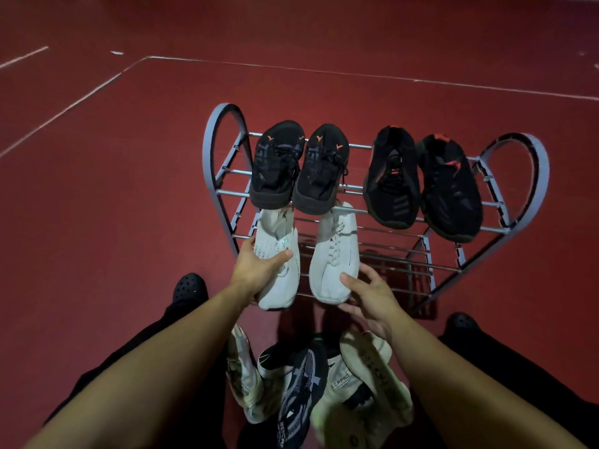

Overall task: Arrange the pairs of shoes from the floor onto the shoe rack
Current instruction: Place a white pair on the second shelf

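The left hand (259,267) grips the left white sneaker (278,257), thumb across its upper, fingers round its outer side. Just right of it, the right white sneaker (335,254) rests on the lower rails of the metal shoe rack (531,176); the right hand (369,298) holds its toe end, thumb on top, fingers beneath. Beyond both hands, two black pairs (299,166) (421,183) occupy the top tier. Below the forearms, a pile of sneakers (311,384) lies on the red floor (113,205).
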Available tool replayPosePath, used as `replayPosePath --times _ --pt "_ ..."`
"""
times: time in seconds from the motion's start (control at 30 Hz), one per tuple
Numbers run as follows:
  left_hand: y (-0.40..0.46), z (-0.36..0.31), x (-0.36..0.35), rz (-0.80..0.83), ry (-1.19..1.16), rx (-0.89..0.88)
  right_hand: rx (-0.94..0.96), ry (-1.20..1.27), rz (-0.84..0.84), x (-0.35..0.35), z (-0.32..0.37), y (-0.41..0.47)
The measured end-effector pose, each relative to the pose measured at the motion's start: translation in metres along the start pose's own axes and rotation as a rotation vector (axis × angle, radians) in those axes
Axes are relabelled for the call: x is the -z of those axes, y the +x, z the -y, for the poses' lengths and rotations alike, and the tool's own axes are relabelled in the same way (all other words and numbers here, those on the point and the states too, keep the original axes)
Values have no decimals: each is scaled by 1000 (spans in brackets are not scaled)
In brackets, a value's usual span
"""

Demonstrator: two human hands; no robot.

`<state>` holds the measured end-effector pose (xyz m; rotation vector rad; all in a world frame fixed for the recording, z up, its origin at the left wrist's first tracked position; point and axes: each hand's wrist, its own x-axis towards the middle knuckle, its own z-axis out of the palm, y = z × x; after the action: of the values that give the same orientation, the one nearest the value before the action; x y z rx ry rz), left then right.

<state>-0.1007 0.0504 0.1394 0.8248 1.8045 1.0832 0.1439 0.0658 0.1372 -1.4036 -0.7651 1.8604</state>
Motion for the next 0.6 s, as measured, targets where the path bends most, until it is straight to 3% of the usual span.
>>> replayPosePath --times 0.33,0.6 --pt "58 5 -22 -20 98 -24 -51 36 -30 -3 -5 44" --pt "41 22 -31 -142 -305 155 -127 322 73 -13 -40 31"
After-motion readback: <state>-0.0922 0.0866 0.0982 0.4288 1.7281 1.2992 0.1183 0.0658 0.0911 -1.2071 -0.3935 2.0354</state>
